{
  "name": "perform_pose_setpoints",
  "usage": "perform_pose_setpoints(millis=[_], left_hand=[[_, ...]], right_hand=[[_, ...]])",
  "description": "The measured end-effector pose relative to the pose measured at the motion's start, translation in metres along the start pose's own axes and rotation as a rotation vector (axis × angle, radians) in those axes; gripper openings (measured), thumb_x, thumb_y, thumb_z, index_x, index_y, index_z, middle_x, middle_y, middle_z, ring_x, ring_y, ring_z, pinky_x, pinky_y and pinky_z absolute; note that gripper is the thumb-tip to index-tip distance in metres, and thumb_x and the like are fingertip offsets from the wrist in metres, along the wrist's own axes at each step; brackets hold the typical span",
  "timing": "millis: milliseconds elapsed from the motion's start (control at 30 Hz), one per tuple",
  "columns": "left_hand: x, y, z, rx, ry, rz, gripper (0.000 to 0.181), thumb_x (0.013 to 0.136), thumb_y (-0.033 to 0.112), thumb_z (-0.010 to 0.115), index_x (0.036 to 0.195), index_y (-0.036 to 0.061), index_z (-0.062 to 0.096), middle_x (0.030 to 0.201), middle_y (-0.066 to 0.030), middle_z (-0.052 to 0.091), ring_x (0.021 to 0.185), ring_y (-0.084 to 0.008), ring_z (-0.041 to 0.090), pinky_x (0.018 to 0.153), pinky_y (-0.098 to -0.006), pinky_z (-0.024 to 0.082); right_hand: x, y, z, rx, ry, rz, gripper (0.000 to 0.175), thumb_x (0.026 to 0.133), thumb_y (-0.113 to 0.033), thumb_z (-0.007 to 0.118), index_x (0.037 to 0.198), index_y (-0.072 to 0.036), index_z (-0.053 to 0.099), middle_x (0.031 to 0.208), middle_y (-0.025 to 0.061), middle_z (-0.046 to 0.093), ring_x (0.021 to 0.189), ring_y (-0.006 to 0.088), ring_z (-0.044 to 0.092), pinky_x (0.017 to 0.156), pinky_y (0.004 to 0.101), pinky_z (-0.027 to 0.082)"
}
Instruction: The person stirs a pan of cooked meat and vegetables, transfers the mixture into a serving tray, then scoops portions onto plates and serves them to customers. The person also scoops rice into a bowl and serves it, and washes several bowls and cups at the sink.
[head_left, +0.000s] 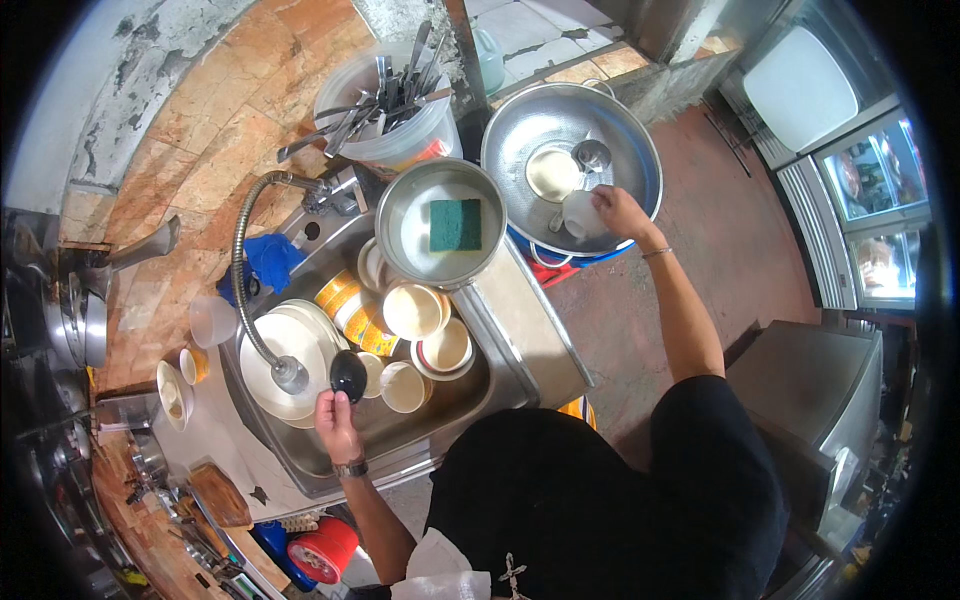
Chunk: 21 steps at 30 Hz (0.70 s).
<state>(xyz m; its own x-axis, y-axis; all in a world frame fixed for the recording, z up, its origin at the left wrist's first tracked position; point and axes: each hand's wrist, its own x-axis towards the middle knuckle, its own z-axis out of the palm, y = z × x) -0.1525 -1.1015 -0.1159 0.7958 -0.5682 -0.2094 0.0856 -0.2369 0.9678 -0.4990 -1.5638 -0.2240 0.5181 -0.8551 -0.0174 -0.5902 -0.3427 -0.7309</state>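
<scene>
My left hand (339, 429) grips a small black oval dish (349, 375) over the metal sink (469, 405). Out to the right, my right hand (624, 214) holds a translucent white cup (582, 215) inside a big perforated metal colander (517, 191). A pale round bowl (553, 174), a ladle (592, 155) and a spoon (556, 221) lie in that colander. Stacked white plates (281, 360), yellow patterned bowls (360, 311) and several cream cups (406, 387) crowd the sink. A steel bowl (386, 244) at the sink's far side contains a green sponge (455, 225) and whitish liquid.
A flexible faucet (241, 255) arches over the plates. Behind the sink stands a plastic tub (431, 146) full of cutlery (390, 97). A blue cloth (271, 261), a clear cup (211, 321) and an oval dish (174, 397) lie along the left side. A red bucket (330, 547) is below.
</scene>
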Motion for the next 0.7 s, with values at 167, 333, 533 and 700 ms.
perform_pose_setpoints(millis=[167,333,533,700], left_hand=[[-0.034,0.058,0.101,0.349,-0.500,0.183,0.013,0.089,0.011,0.069,0.096,0.0010,0.066,0.092,-0.0042,0.067,0.084,-0.0129,0.062,0.078,-0.0282,0.050],[0.006,0.070,0.298,0.692,-0.615,0.942,0.008,0.086,0.009,0.060,0.089,0.0036,0.066,0.092,-0.0135,0.067,0.088,-0.0323,0.064,0.084,-0.0400,0.050],[0.092,0.020,0.396,1.229,-0.692,0.653,0.016,0.084,0.013,0.058,0.094,0.0039,0.067,0.099,-0.0165,0.067,0.100,-0.0335,0.062,0.099,-0.0473,0.042],[0.075,0.023,0.379,1.005,-0.636,0.756,0.025,0.086,0.019,0.061,0.105,0.0033,0.067,0.112,-0.0185,0.064,0.112,-0.0325,0.059,0.102,-0.0468,0.042]], right_hand=[[0.045,0.022,-0.012,0.050,-0.282,0.489,0.029,0.086,-0.023,0.058,0.100,0.000,0.069,0.092,0.0204,0.070,0.085,0.0277,0.068,0.072,0.0369,0.055],[0.091,0.042,0.014,-0.137,-0.119,0.558,0.040,0.077,-0.036,0.073,0.085,0.004,0.071,0.083,0.0167,0.072,0.076,0.0236,0.071,0.069,0.0358,0.054],[0.091,0.063,0.063,0.451,0.120,0.623,0.021,0.083,-0.016,0.073,0.086,0.004,0.069,0.080,0.0100,0.069,0.077,0.0169,0.067,0.069,0.0319,0.052],[0.080,0.009,0.013,0.858,0.472,0.137,0.004,0.097,-0.006,0.051,0.096,-0.003,0.054,0.085,0.0067,0.065,0.074,0.0150,0.064,0.068,0.0278,0.051]])
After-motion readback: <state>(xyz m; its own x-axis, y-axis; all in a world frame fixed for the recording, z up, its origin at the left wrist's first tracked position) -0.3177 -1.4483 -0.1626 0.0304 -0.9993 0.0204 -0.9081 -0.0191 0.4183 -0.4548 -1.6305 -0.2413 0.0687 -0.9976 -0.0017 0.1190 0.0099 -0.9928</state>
